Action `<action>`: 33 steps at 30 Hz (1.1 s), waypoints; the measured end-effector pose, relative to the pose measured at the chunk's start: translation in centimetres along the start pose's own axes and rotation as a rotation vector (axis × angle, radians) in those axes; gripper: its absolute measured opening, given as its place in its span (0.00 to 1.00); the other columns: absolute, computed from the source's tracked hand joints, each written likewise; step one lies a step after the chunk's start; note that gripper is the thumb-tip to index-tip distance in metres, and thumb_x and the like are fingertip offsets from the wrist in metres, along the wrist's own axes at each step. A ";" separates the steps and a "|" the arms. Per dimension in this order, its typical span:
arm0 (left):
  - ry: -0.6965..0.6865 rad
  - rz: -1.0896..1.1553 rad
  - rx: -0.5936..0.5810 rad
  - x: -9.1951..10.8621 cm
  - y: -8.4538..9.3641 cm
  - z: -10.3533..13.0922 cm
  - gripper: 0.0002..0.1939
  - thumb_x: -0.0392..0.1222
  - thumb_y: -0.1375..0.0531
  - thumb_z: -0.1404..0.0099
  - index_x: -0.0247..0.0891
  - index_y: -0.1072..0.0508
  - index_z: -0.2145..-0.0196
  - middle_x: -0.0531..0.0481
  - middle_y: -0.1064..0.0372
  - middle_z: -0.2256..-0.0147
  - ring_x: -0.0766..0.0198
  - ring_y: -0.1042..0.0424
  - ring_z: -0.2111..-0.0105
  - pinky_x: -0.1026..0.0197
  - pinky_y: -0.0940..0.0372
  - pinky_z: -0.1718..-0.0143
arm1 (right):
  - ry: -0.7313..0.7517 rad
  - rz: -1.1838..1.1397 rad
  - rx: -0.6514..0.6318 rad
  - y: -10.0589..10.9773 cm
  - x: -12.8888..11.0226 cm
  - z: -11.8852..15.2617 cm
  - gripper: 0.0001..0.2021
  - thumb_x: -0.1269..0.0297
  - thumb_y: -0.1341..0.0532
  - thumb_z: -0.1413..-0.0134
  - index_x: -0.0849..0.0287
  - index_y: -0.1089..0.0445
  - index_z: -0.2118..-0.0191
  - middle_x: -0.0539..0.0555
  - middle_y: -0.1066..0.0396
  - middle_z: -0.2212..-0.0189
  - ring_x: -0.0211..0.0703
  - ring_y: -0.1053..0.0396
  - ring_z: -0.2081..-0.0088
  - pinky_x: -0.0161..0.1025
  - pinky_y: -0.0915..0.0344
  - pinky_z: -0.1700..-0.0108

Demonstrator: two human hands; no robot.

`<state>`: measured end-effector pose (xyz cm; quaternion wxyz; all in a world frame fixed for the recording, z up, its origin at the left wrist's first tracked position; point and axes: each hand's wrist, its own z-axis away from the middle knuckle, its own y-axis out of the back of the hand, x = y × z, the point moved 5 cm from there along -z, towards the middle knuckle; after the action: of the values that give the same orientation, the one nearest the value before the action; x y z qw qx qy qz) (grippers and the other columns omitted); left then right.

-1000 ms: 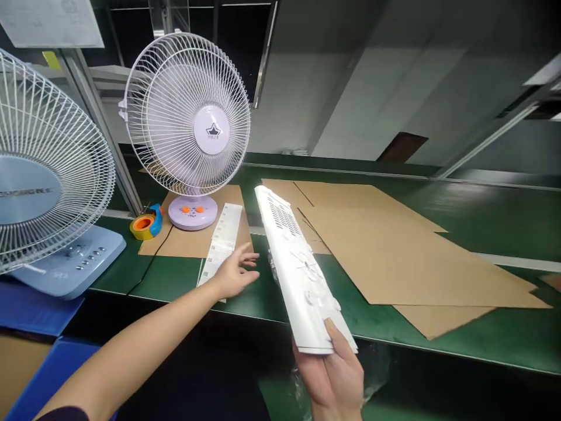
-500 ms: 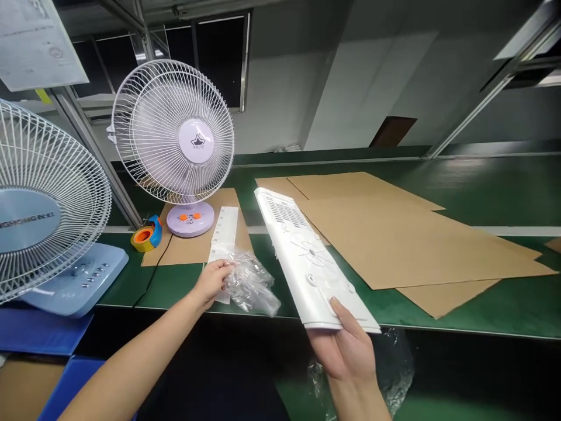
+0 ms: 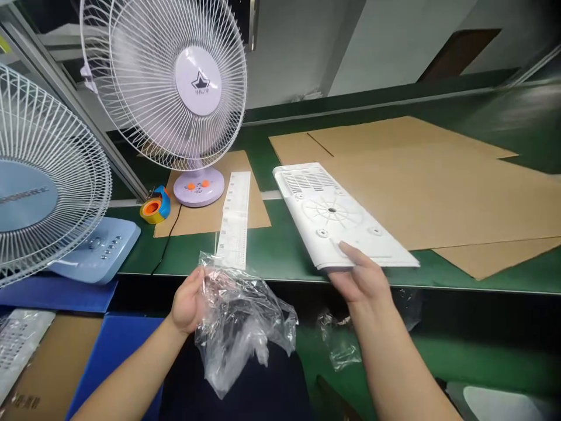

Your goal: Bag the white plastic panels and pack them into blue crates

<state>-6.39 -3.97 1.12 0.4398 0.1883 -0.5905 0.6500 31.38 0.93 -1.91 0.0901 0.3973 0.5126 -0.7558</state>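
A crumpled clear plastic bag (image 3: 245,327) hangs from my left hand (image 3: 188,299), whose fingers pinch its top left corner in front of the table edge. My right hand (image 3: 362,275) grips the near end of a white plastic panel (image 3: 337,213), thumb on top and fingers underneath. The panel has a slotted grille at its far end and a round ribbed pattern in the middle. Between the hands, a printed white paper strip (image 3: 235,222) lies partly on cardboard and partly on the green table.
A purple fan (image 3: 199,188) stands on cardboard, with a tape dispenser (image 3: 155,206) and black cord beside it. A blue fan (image 3: 99,248) is at the left. Large cardboard sheets (image 3: 416,193) cover the right side. Another clear bag (image 3: 339,339) hangs below the table edge.
My left hand has drawn the bag down and toward me, off the paper strip, and the bag hangs more spread out. The panel is turned flatter in my right hand. The view has shifted.
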 end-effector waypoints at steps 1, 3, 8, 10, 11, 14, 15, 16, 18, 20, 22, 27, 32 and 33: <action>-0.006 0.026 0.003 0.1 0.1 -0.1 0.15 0.53 0.33 0.26 0.36 0.19 0.60 0.41 0.18 0.59 0.47 0.17 0.56 0.43 0.25 0.46 | -0.014 0.014 0.033 0.1 0.0 0.0 0.29 0.82 0.30 0.52 0.54 0.24 0.44 0.53 0.22 0.39 0.54 0.27 0.35 0.59 0.28 0.32; -0.024 0.048 0.012 0.2 0.2 -0.3 0.13 0.51 0.33 0.26 0.36 0.19 0.60 0.42 0.17 0.59 0.47 0.17 0.56 0.43 0.24 0.47 | -0.029 0.012 0.082 0.2 -0.2 0.2 0.28 0.82 0.32 0.52 0.54 0.24 0.45 0.52 0.22 0.41 0.54 0.26 0.36 0.60 0.25 0.34; -0.135 -0.049 0.057 1.1 0.2 0.0 0.15 0.53 0.32 0.26 0.38 0.18 0.57 0.42 0.16 0.57 0.49 0.16 0.55 0.46 0.22 0.47 | -0.081 0.009 0.091 1.1 -0.8 2.0 0.23 0.79 0.35 0.48 0.53 0.25 0.47 0.54 0.21 0.44 0.54 0.24 0.39 0.61 0.22 0.39; -0.213 -0.150 0.038 1.6 -0.1 0.8 0.16 0.54 0.33 0.25 0.38 0.17 0.54 0.41 0.15 0.55 0.49 0.15 0.53 0.48 0.22 0.47 | -0.135 0.068 0.128 2.2 -0.3 3.9 0.17 0.73 0.32 0.47 0.56 0.26 0.50 0.58 0.21 0.48 0.55 0.22 0.42 0.58 0.19 0.42; -0.257 -0.214 0.008 1.9 -0.5 1.2 0.16 0.54 0.34 0.24 0.38 0.16 0.53 0.40 0.15 0.54 0.48 0.16 0.52 0.48 0.22 0.46 | -0.149 0.116 0.158 2.8 0.1 5.3 0.16 0.70 0.30 0.47 0.58 0.26 0.52 0.60 0.20 0.51 0.56 0.21 0.45 0.55 0.18 0.45; -0.400 -0.438 -0.163 2.2 -2.1 2.6 0.14 0.49 0.38 0.21 0.39 0.15 0.51 0.39 0.16 0.50 0.46 0.18 0.46 0.45 0.24 0.41 | -0.071 0.330 0.218 4.3 1.2 10.5 0.22 0.60 0.24 0.47 0.60 0.27 0.50 0.62 0.20 0.53 0.54 0.19 0.54 0.47 0.17 0.56; -0.433 -0.509 -0.238 1.9 -2.6 3.0 0.15 0.47 0.40 0.20 0.39 0.15 0.49 0.39 0.16 0.49 0.45 0.19 0.45 0.44 0.25 0.40 | -0.012 0.419 0.180 4.4 1.5 12.4 0.23 0.58 0.24 0.45 0.60 0.27 0.47 0.63 0.20 0.52 0.52 0.19 0.54 0.45 0.18 0.57; -0.451 -0.572 -0.309 1.4 -3.1 3.3 0.16 0.46 0.42 0.19 0.39 0.15 0.47 0.38 0.17 0.48 0.45 0.19 0.44 0.43 0.26 0.39 | 0.048 0.513 0.094 4.1 1.9 14.3 0.24 0.56 0.26 0.40 0.58 0.28 0.43 0.63 0.21 0.49 0.52 0.20 0.52 0.46 0.19 0.55; -0.458 -0.655 -0.396 0.1 -3.5 3.6 0.19 0.45 0.45 0.17 0.39 0.17 0.43 0.37 0.18 0.46 0.46 0.20 0.43 0.45 0.26 0.40 | 0.179 0.708 -0.204 2.9 2.7 17.6 0.27 0.49 0.32 0.31 0.56 0.31 0.34 0.65 0.24 0.42 0.56 0.23 0.43 0.54 0.21 0.45; -0.453 -0.696 -0.388 -1.4 -3.3 3.6 0.18 0.43 0.46 0.17 0.40 0.18 0.41 0.37 0.18 0.46 0.48 0.20 0.45 0.48 0.25 0.42 | 0.351 0.914 -0.538 1.7 3.5 20.1 0.38 0.42 0.32 0.33 0.57 0.37 0.27 0.68 0.29 0.36 0.64 0.30 0.35 0.66 0.31 0.33; -0.447 -0.709 -0.348 -2.7 -3.0 3.5 0.18 0.41 0.46 0.17 0.41 0.19 0.41 0.39 0.18 0.47 0.51 0.19 0.47 0.52 0.24 0.45 | 0.547 1.094 -0.740 1.1 3.9 21.4 0.43 0.45 0.27 0.37 0.58 0.40 0.25 0.67 0.27 0.38 0.68 0.32 0.34 0.74 0.42 0.28; -0.520 -0.698 -0.538 -5.6 -2.6 3.0 0.25 0.59 0.43 0.19 0.45 0.27 0.34 0.38 0.23 0.42 0.45 0.24 0.41 0.40 0.30 0.37 | 0.641 1.137 -0.612 2.0 3.1 20.6 0.19 0.75 0.41 0.32 0.52 0.25 0.41 0.50 0.22 0.64 0.46 0.24 0.62 0.59 0.28 0.40; -0.154 -0.899 -0.598 -11.7 2.5 1.7 0.74 0.83 0.29 0.51 0.45 0.53 0.20 0.27 0.52 0.23 0.30 0.47 0.24 0.30 0.50 0.24 | 0.353 1.018 -0.389 2.9 1.5 20.8 0.10 0.69 0.38 0.29 0.52 0.21 0.50 0.51 0.18 0.63 0.43 0.21 0.66 0.36 0.26 0.65; -0.010 -0.940 -0.603 -13.3 3.8 1.7 0.78 0.81 0.26 0.53 0.45 0.57 0.19 0.27 0.53 0.22 0.31 0.49 0.23 0.30 0.52 0.23 | 0.315 1.003 -0.368 2.9 1.3 21.0 0.08 0.68 0.37 0.29 0.52 0.20 0.51 0.51 0.18 0.63 0.43 0.21 0.67 0.36 0.26 0.64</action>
<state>-2.63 -9.87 -10.98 0.7139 0.3004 -0.6048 0.1853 21.36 -17.82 -1.50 0.4290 0.6787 0.3915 -0.4495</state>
